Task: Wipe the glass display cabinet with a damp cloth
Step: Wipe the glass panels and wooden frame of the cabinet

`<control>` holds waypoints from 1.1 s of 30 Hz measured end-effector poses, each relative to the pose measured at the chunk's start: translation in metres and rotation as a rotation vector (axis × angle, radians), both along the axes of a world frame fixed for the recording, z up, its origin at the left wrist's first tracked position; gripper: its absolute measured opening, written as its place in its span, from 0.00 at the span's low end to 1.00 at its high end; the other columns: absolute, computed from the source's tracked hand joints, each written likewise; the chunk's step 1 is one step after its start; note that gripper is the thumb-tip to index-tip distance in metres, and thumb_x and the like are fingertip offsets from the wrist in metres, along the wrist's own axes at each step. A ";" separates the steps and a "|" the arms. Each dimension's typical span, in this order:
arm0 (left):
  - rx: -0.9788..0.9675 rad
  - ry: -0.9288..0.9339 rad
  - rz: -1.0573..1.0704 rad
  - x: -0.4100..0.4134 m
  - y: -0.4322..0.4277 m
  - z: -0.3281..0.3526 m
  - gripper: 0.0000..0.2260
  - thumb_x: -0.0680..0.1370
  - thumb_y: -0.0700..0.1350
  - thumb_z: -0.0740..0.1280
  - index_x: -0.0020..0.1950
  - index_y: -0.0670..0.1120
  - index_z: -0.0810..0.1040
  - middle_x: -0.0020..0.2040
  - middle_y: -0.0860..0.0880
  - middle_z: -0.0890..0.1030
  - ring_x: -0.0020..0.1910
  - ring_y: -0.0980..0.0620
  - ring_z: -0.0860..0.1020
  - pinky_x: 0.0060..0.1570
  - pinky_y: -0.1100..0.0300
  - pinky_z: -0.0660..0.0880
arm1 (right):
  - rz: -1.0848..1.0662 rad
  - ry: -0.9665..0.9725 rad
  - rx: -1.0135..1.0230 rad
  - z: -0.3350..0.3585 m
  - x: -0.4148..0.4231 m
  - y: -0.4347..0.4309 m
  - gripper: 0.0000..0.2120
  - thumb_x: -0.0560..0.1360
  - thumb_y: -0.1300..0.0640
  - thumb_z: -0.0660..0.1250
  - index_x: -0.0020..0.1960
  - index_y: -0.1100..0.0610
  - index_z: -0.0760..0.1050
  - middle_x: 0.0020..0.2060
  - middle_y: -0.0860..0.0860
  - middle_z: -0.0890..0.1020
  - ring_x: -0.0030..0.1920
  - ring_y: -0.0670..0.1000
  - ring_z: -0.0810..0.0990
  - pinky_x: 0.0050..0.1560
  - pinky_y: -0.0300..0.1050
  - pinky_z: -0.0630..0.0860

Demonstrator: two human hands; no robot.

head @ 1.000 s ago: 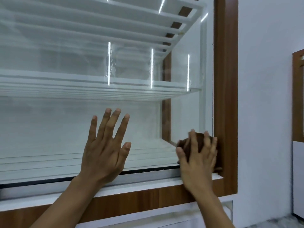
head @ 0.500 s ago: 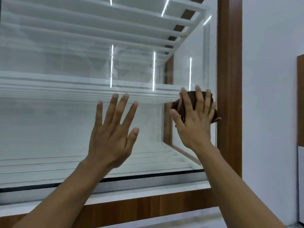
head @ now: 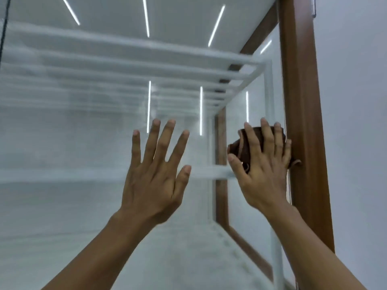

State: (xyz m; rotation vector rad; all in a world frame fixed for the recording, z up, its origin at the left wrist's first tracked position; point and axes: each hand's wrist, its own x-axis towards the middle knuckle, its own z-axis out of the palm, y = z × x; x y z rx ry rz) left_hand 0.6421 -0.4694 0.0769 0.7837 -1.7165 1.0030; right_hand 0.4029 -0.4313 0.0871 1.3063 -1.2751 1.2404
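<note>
While the view tilts up along the cabinet front, the left hand (head: 155, 176) is spread flat toward the glass (head: 73, 195), fingers splayed wide and holding nothing; whether the palm actually touches the pane cannot be told. Right of it, the right hand (head: 262, 170) presses a brown cloth (head: 238, 149) against the glass at the pane's far right edge, just beside the wooden post (head: 301, 122). Fingers lie open over the cloth, thumb out to the left; it is pinned by pressure, not clenched. Cloth bunches in folds at the left and pokes out by the post, so judged soft, limp, light; damp, it should drag slightly and cling to the glass. Best held as now: flat palm over the wad, fingertips over its top edge so it does not roll out. Glass judged stiff, smooth, breakable: even, moderate pressure, none near the edge seam. White shelves (head: 125, 65) behind the pane look blurred. Post is rigid and can guide the cloth's right edge.
</note>
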 end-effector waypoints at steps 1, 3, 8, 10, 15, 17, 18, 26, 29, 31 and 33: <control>0.001 0.008 0.001 -0.003 0.000 0.026 0.28 0.84 0.57 0.43 0.83 0.48 0.48 0.83 0.44 0.46 0.82 0.43 0.43 0.79 0.38 0.40 | 0.002 -0.013 -0.009 0.025 -0.002 0.000 0.34 0.78 0.34 0.53 0.80 0.43 0.52 0.82 0.50 0.50 0.82 0.55 0.42 0.79 0.67 0.41; -0.004 0.012 0.009 -0.009 0.001 0.079 0.28 0.84 0.57 0.43 0.83 0.48 0.48 0.83 0.44 0.45 0.82 0.43 0.43 0.79 0.38 0.41 | 0.008 -0.029 -0.019 0.081 -0.006 -0.001 0.33 0.78 0.34 0.55 0.79 0.44 0.54 0.81 0.52 0.51 0.82 0.55 0.42 0.79 0.67 0.43; 0.003 -0.013 0.047 -0.015 0.004 0.195 0.28 0.84 0.56 0.46 0.82 0.47 0.52 0.83 0.44 0.49 0.83 0.43 0.46 0.79 0.37 0.42 | 0.000 -0.035 -0.047 0.212 -0.004 -0.003 0.32 0.78 0.35 0.56 0.76 0.50 0.63 0.74 0.57 0.58 0.80 0.62 0.48 0.77 0.69 0.48; -0.006 -0.017 0.060 -0.015 0.005 0.238 0.28 0.84 0.56 0.47 0.82 0.47 0.54 0.83 0.43 0.51 0.82 0.42 0.47 0.79 0.36 0.43 | -0.004 -0.038 -0.061 0.256 -0.001 -0.004 0.32 0.78 0.35 0.55 0.76 0.51 0.63 0.71 0.58 0.59 0.79 0.63 0.51 0.77 0.69 0.49; 0.058 -0.002 0.075 -0.014 0.009 0.305 0.28 0.84 0.57 0.47 0.81 0.46 0.57 0.82 0.42 0.55 0.82 0.41 0.50 0.79 0.36 0.46 | 0.002 -0.059 -0.106 0.312 0.007 -0.003 0.28 0.78 0.37 0.56 0.71 0.52 0.62 0.69 0.57 0.62 0.74 0.62 0.57 0.77 0.68 0.48; 0.090 -0.009 0.084 -0.015 0.010 0.306 0.28 0.84 0.58 0.46 0.81 0.46 0.57 0.82 0.42 0.56 0.82 0.41 0.51 0.79 0.37 0.47 | 0.000 -0.067 -0.092 0.311 0.008 -0.002 0.26 0.78 0.37 0.56 0.70 0.51 0.63 0.70 0.56 0.62 0.75 0.61 0.58 0.77 0.67 0.47; 0.107 -0.014 0.082 -0.015 0.012 0.305 0.28 0.84 0.58 0.46 0.81 0.46 0.57 0.82 0.42 0.56 0.82 0.41 0.51 0.79 0.37 0.47 | -0.009 -0.075 -0.074 0.309 0.009 -0.001 0.26 0.78 0.37 0.56 0.70 0.50 0.63 0.71 0.56 0.62 0.75 0.61 0.57 0.76 0.68 0.47; 0.208 -0.114 0.089 0.035 0.023 0.303 0.27 0.84 0.58 0.45 0.82 0.47 0.55 0.82 0.45 0.55 0.82 0.45 0.51 0.80 0.43 0.49 | -0.033 -0.099 0.068 0.297 0.054 0.000 0.27 0.81 0.40 0.55 0.77 0.48 0.61 0.77 0.56 0.57 0.79 0.64 0.52 0.76 0.73 0.48; 0.232 -0.110 0.127 0.081 0.020 0.301 0.27 0.84 0.57 0.46 0.82 0.48 0.55 0.83 0.45 0.54 0.82 0.45 0.51 0.80 0.42 0.49 | -0.034 -0.031 0.090 0.299 0.098 -0.004 0.27 0.81 0.39 0.56 0.78 0.47 0.62 0.76 0.57 0.58 0.79 0.65 0.52 0.75 0.74 0.48; 0.243 -0.099 0.161 0.116 0.017 0.298 0.27 0.84 0.57 0.47 0.82 0.49 0.55 0.83 0.45 0.54 0.82 0.44 0.51 0.80 0.41 0.49 | -0.026 -0.002 0.093 0.299 0.136 -0.009 0.27 0.81 0.39 0.56 0.77 0.46 0.63 0.76 0.57 0.58 0.79 0.65 0.53 0.75 0.74 0.48; 0.250 -0.086 0.192 0.153 0.013 0.295 0.27 0.84 0.57 0.47 0.82 0.50 0.55 0.83 0.45 0.54 0.82 0.43 0.51 0.80 0.41 0.49 | -0.004 0.041 0.099 0.298 0.173 -0.014 0.27 0.81 0.39 0.57 0.77 0.46 0.64 0.76 0.56 0.58 0.79 0.65 0.53 0.76 0.73 0.46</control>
